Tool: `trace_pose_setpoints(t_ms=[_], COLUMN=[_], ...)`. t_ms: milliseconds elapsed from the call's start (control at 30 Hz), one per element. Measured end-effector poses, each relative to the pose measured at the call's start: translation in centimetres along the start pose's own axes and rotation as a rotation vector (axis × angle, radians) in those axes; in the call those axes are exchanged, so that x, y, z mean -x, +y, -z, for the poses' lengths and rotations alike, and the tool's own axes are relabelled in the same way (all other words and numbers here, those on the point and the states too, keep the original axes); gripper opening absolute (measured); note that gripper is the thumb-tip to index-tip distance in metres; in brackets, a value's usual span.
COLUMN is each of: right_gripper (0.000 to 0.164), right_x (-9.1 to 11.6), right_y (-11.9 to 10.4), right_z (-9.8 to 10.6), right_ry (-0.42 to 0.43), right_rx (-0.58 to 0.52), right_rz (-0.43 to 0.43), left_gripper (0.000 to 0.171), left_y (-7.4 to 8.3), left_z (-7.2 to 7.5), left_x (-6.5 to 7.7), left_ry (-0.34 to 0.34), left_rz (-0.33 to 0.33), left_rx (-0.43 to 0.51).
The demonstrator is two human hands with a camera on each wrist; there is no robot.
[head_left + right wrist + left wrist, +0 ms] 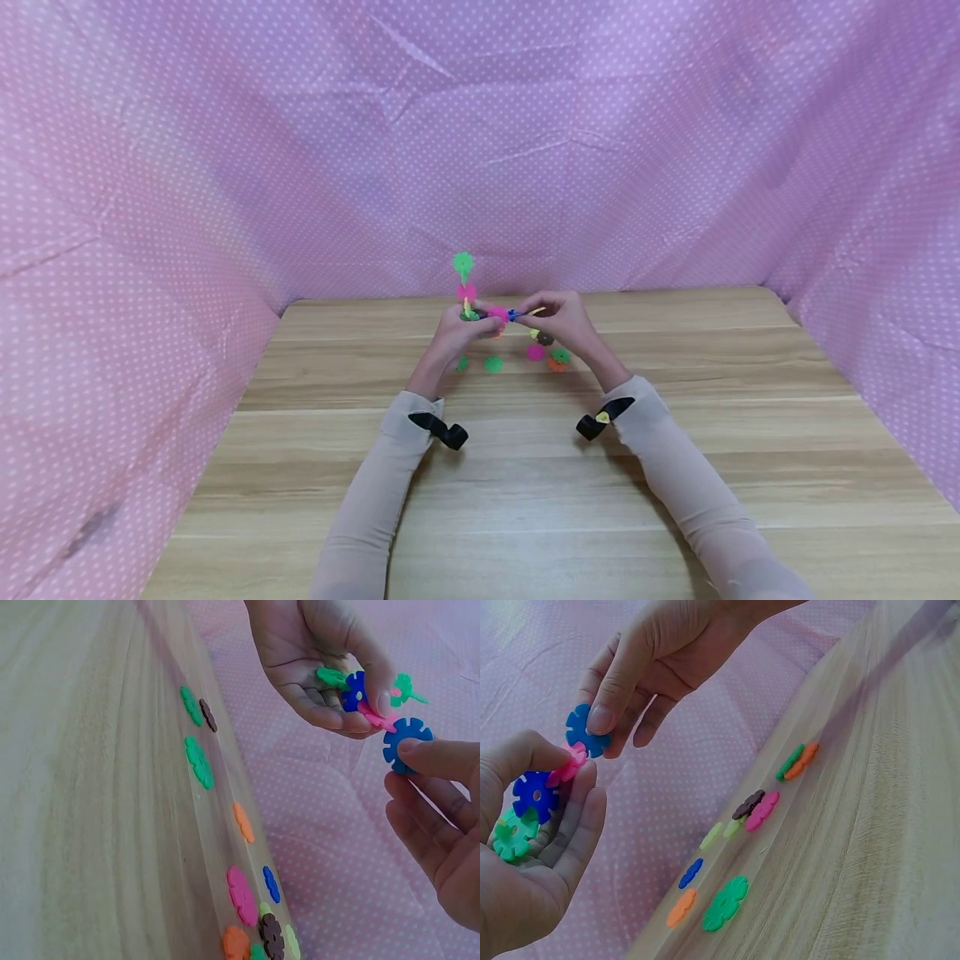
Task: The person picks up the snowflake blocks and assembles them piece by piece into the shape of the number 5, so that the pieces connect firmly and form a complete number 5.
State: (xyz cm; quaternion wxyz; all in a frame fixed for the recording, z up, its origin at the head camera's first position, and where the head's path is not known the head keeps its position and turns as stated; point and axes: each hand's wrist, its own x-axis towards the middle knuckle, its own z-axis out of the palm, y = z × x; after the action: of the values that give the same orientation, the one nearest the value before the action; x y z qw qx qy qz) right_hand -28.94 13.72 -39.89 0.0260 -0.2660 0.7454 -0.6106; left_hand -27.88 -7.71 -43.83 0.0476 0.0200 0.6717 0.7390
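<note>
My left hand [454, 333] pinches a pink notched plastic disc [568, 765], part of a chain of interlocking snowflake discs. A dark blue disc [537, 795] and a green disc [514, 834] of that chain lie over the left palm. Beyond the hand the chain rises to a pink disc [467, 292] and a green disc [463, 264] at its top. Between thumb and fingers, my right hand [567, 320] holds a blue disc [407, 745]. The blue disc's edge meets the pink disc; how deep the notches sit cannot be told.
Loose discs lie on the wooden table [525, 483] below the hands: green [199, 762], orange [243, 823], pink [242, 895], brown [271, 936], blue [271, 884] and yellow ones. A pink dotted cloth [480, 150] hangs behind the table and along its sides.
</note>
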Motion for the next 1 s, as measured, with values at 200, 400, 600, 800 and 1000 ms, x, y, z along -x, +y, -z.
trace_pose_setpoints(t_ms=[200, 400, 600, 800, 1000], right_gripper=[0.014, 0.014, 0.01, 0.009, 0.007], right_x=[0.2, 0.1, -0.5, -0.6, -0.7], right_y=[-0.1, 0.5, 2.6, 3.4, 3.5], right_z=[0.1, 0.5, 0.8, 0.8, 0.9], right_ry=[-0.018, -0.051, -0.055, -0.041, -0.05], right_rx=[-0.013, -0.025, -0.003, 0.033, 0.063], right_rz=[0.011, 0.006, 0.019, 0.025, 0.044], left_gripper=[0.012, 0.013, 0.019, 0.014, 0.007], left_y=[0.0, 0.1, 0.0, -0.2, -0.2], left_z=[-0.1, -0.2, -0.3, -0.6, -0.9], left_x=[0.0, 0.1, -0.1, 0.0, 0.0], left_ry=[-0.008, -0.005, -0.016, -0.003, 0.001], left_rz=[-0.002, 0.018, 0.015, 0.029, 0.044], left_rx=[0.019, 0.01, 0.001, -0.004, -0.002])
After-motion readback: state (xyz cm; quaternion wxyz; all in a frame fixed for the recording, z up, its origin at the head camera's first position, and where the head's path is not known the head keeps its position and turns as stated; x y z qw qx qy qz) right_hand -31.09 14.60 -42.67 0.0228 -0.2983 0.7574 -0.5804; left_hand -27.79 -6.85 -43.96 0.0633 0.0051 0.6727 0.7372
